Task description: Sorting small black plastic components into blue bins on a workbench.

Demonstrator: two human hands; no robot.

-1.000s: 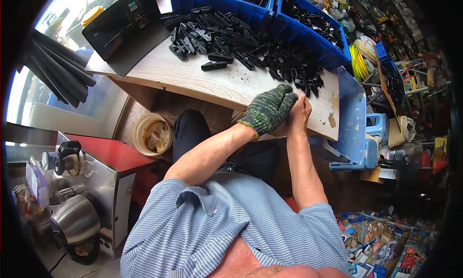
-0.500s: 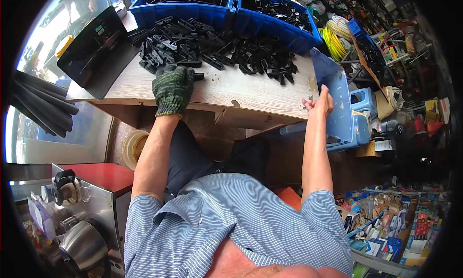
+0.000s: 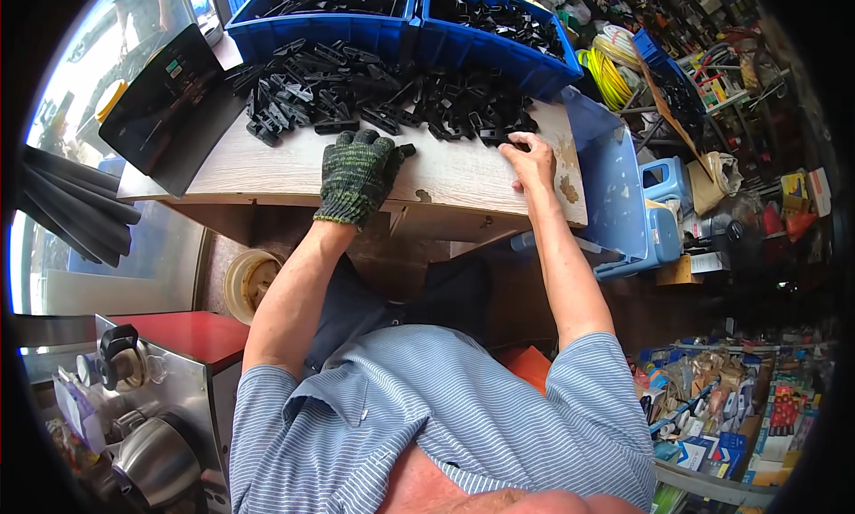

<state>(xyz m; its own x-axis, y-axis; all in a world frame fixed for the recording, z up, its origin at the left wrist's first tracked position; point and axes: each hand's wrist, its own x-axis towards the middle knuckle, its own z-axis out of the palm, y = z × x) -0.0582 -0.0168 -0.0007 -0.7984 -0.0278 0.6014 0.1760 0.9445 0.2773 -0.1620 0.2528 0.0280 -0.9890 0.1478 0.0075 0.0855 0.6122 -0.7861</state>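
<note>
My left hand [image 3: 358, 177], in a dark green knit glove, is closed over the table's front part, just below the pile. A black plastic clip [image 3: 407, 149] juts out beside its thumb, mostly hidden by the glove. My bare right hand [image 3: 536, 165] is at the near right edge of the pile, thumb and forefinger apart beside a black piece [image 3: 492, 136]. Greyish-black long clip pieces [image 3: 285, 100] lie heaped on the left. Blacker pieces [image 3: 463, 104] are heaped on the right of the pale wooden table [image 3: 454, 171].
Two blue bins [image 3: 321, 35] [image 3: 499, 44] full of black parts stand behind the heaps. A dark screen [image 3: 165, 104] is at the left. A light blue plastic bin [image 3: 614, 184] adjoins the table's right end. Below left are a round tub [image 3: 254, 282] and a red-topped cabinet [image 3: 191, 331].
My right hand has moved left from beside the light blue bin to the right heap. My gloved left hand has shifted right and slightly nearer, away from the left heap.
</note>
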